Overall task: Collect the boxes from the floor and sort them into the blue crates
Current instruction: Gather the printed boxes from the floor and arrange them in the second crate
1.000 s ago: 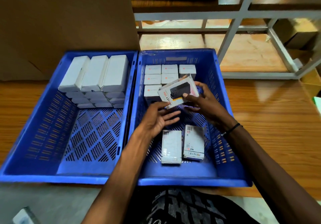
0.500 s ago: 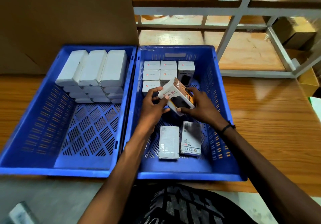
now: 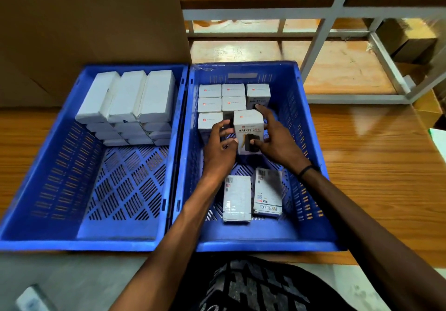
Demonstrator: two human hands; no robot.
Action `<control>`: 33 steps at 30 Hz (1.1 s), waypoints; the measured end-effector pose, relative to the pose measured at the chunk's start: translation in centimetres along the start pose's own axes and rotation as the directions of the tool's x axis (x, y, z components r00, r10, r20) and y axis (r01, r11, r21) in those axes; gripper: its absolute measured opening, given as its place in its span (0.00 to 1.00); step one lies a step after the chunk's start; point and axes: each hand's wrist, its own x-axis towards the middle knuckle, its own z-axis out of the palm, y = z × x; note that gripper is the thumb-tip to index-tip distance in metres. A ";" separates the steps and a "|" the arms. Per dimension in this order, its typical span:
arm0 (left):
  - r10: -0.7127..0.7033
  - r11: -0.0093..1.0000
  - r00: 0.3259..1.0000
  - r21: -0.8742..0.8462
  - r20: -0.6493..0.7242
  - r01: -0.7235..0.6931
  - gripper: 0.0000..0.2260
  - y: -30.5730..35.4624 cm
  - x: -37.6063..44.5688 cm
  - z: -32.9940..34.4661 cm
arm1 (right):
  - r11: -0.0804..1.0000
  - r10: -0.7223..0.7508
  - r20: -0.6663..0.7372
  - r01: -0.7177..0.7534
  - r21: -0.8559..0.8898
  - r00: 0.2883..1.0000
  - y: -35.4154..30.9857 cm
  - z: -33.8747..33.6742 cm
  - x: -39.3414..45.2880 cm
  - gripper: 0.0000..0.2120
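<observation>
- Head view: both hands are inside the right blue crate point(image 3: 311, 142), one on each side of an upright grey box printed "HALLEY 20K" point(image 3: 248, 131).
- The left hand point(image 3: 220, 149) grips the box's left edge, fingers curled against it, thumb at the lower front corner.
- The right hand point(image 3: 277, 139) grips the right side, thumb pressed on the front face, index finger stretched up past the box's top right corner.
- Just beyond the hands, standing boxes point(image 3: 222, 97) fill the far end of the right blue crate in rows; the held box sits against them, beside one at the left hand's fingertips point(image 3: 209, 121).
- The right index fingertip reaches the foot of another "HALLEY" box point(image 3: 258, 93) in the far right corner of that group.
- Nearer the person than the hands, under the wrists, two boxes lie flat side by side on the crate floor, a grey one point(image 3: 237, 198) and one with barcode labels point(image 3: 268, 191).
- A dark band point(image 3: 305, 170) circles the right wrist.
- Left of the left hand stands the left blue crate point(image 3: 48, 166), touching the right one, with plain white boxes point(image 3: 128, 96) stacked at its far end.
- Both crates rest on a wooden bench point(image 3: 386, 178).
- Beyond the left crate stands a large cardboard carton point(image 3: 84, 21); beyond the right hand stands a grey metal rack point(image 3: 325, 11).
</observation>
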 end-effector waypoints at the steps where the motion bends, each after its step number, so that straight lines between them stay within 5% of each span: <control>1: -0.016 0.999 1.000 -0.033 0.011 0.016 0.20 -0.1 0.0 0.1 | 1.000 -0.011 -0.020 0.010 -0.012 1.000 0.2 0.2 0.2 0.37; 5: -0.253 0.947 0.967 -0.212 -0.033 0.241 0.12 -0.5 0.2 0.7 | 0.998 0.013 -0.062 -0.017 -0.067 0.998 1.3 1.3 1.0 0.33; 9: -0.578 0.579 0.791 -0.582 0.200 0.571 0.09 -0.8 0.8 0.9 | 0.996 -0.007 -0.097 -0.001 -0.087 0.995 1.7 2.6 1.6 0.30; 13: -0.654 0.350 0.693 -0.690 0.304 0.634 0.22 -1.6 1.5 1.2 | 0.982 -0.044 -0.098 0.025 -0.187 0.994 2.0 4.1 2.0 0.29; 25: -0.678 0.277 0.691 -0.784 0.251 0.556 0.27 -1.1 2.6 1.6 | 0.957 -0.047 -0.111 0.013 -0.289 0.993 2.5 6.1 3.9 0.31; 33: -0.662 0.345 0.718 -0.764 0.213 0.545 0.27 -1.4 2.8 1.3 | 0.981 0.065 -0.160 -0.092 -0.168 0.985 2.9 6.3 4.2 0.40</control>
